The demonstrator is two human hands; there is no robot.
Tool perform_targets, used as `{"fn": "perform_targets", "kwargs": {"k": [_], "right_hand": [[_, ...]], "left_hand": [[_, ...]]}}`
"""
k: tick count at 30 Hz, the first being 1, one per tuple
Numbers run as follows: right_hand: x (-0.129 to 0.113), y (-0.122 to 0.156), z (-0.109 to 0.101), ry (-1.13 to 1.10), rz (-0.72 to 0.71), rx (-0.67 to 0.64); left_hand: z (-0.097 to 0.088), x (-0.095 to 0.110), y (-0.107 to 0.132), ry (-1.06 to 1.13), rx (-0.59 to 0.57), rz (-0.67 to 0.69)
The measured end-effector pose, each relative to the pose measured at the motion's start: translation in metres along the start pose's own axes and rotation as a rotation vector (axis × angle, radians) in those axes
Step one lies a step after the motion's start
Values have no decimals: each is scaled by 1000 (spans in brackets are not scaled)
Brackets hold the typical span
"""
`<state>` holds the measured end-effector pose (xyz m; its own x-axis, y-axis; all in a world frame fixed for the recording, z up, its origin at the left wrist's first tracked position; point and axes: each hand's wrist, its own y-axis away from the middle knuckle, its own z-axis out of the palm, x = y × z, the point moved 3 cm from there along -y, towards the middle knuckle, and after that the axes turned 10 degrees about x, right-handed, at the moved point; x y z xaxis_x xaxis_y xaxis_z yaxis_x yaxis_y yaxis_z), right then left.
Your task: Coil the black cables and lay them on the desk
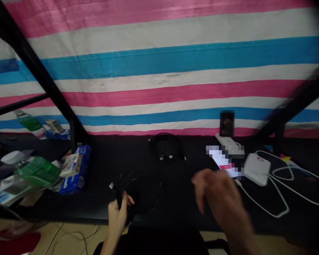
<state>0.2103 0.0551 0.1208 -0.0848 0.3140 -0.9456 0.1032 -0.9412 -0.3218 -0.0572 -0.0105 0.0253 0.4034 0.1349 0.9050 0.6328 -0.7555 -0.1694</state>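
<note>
My left hand is closed around a loosely coiled black cable near the front edge of the dark desk. The cable's loops spread to the right of the hand, and a pale connector sticks out to the left. Blurred by motion, my right hand hovers over the desk's right half with its fingers bent and apart; nothing shows in it. It is nearest to a lit phone. Farther back, a second coiled black cable lies with several silvery connectors toward me.
At right are a white power bank, a white cable and a white power strip. Left, a blue box carries a small carton beside a green bottle. Black frame bars slant before striped sheeting.
</note>
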Motion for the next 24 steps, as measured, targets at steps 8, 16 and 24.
{"fn": "perform_targets", "kwargs": {"k": [8,16,24], "right_hand": [[75,17,24,-99,363,-60],[62,30,22,-204,434,35],[74,25,8,-9,475,156]], "left_hand": [[2,41,33,10,-57,382],[13,23,19,203,1,-286],[19,5,10,115,-215,-341]]}}
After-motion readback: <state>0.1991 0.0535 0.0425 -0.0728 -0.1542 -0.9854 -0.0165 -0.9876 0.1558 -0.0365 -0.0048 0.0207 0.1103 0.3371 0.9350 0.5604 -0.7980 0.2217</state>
